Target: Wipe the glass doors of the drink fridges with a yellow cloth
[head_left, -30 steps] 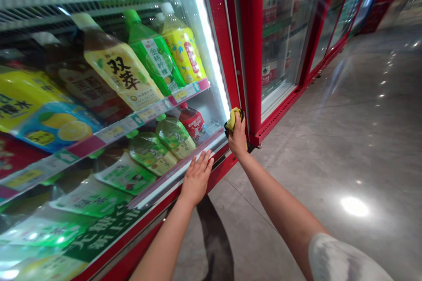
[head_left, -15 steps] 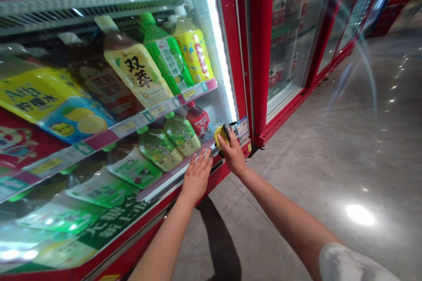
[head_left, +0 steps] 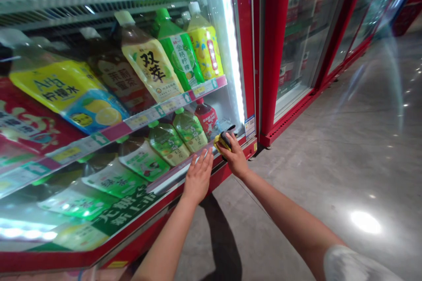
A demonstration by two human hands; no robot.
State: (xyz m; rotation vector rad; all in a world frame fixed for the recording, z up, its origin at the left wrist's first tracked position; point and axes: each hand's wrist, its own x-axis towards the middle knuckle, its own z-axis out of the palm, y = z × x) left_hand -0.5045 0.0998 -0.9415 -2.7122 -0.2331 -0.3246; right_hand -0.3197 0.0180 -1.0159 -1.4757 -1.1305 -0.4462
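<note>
My right hand (head_left: 236, 159) is closed round a yellow and black cloth-like object (head_left: 221, 142) at the lower right corner of a lit drinks cooler. Just left of it, my left hand (head_left: 198, 177) lies flat with fingers stretched out, holding nothing, at the cooler's bottom edge (head_left: 180, 179). Behind the glass, near my hands, are a small bottle with a red label (head_left: 206, 118) and green-capped bottles (head_left: 189, 130). A paper label with a code (head_left: 249, 126) is stuck on the frame right of my right hand.
Larger bottles stand on the upper shelf, including one with a cream label (head_left: 152, 68). A second red-framed cooler (head_left: 273, 52) is at the right. Grey shiny floor (head_left: 316, 158) stretches below it.
The view has shifted, so the cooler appears further right. My right hand and the yellow and black object have moved slightly down relative to the cooler corner. My left hand remains flat.
</note>
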